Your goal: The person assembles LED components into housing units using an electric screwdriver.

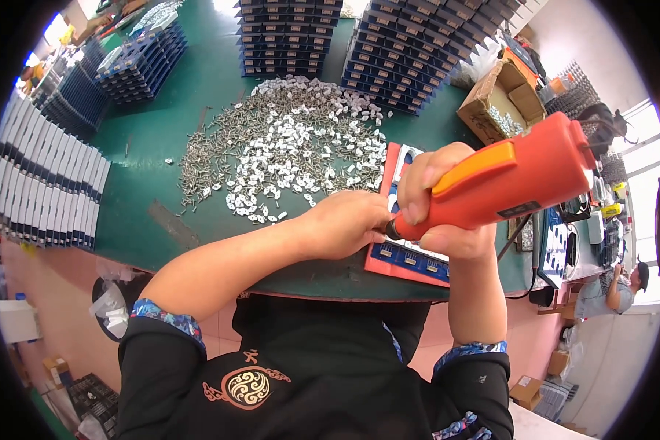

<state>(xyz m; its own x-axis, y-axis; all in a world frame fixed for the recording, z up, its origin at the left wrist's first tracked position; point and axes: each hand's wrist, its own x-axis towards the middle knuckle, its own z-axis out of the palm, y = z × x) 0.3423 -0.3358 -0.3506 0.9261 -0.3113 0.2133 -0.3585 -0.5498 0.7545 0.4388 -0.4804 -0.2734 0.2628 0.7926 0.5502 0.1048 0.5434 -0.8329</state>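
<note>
My right hand (458, 240) is wrapped round a red electric screwdriver (524, 183) with an orange lever, its body tilted and its dark tip pointing down to the left. Close by that tip, the fingers of my left hand (345, 224) are pinched together; whatever they hold is too small or hidden to make out. Under both hands lies a blue and white panel piece (411, 260) with small connectors along its near edge. It rests on a red pad (392, 155), and my hands and the screwdriver cover much of it.
A broad heap of small screws (213, 150) and white clips (279, 165) spreads over the green table (150, 139). Tall stacks of blue trays (290, 40) stand behind it. White-and-blue panels (48, 176) line the left. A cardboard box (502, 99) sits back right; a person (612, 290) is beyond.
</note>
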